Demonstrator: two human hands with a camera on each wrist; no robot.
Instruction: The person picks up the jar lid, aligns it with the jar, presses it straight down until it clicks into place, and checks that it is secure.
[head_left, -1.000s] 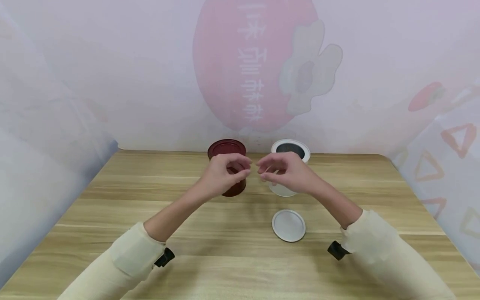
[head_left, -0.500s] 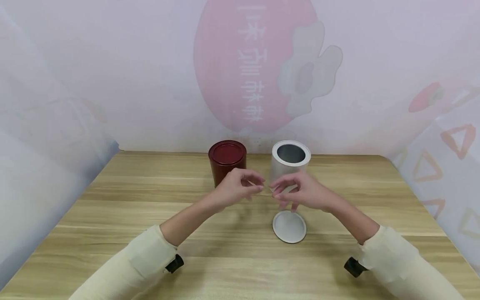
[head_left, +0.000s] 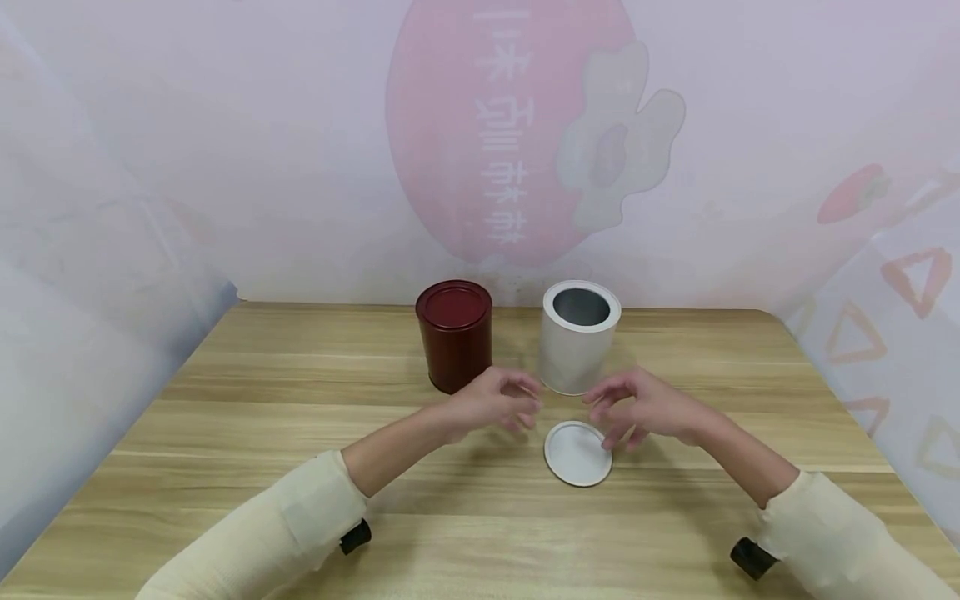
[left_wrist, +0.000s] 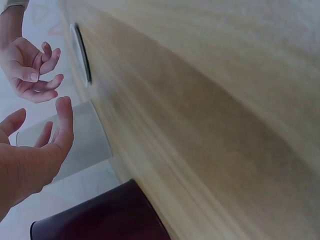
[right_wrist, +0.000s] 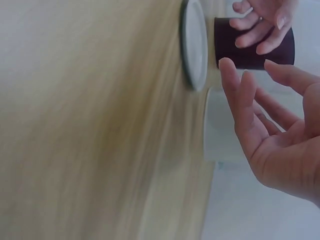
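- Table [head_left: 300, 467]: one, wooden. Everything sits in its far-centre half, so an overshoot of either hand probably shoves a tin toward the back wall.
- Tins: two, both upright near the back edge, apart from each other. Red tin [head_left: 454, 335] has its lid on. White tin [head_left: 578, 337] is open, so likely light and the easier one to tip.
- Hands: two, both empty, fingers loosely curled, gripping nothing. Left hand [head_left: 497, 406] hovers just in front of the red tin; right hand [head_left: 643, 408] hovers at the right edge of the lid, with the white tin just behind.
- Lid [head_left: 577, 452]: one, white, loose, lying flat on the table in front of the white tin, between the hands.
- Risk 1: flat lid on smooth wood gives little edge to catch; fingertips may just slide it.
- Risk 2: either hand lifting or swinging back could clip a tin.
- Wrist views are motion-blurred; cannot tell whether the right fingertips touch the lid.
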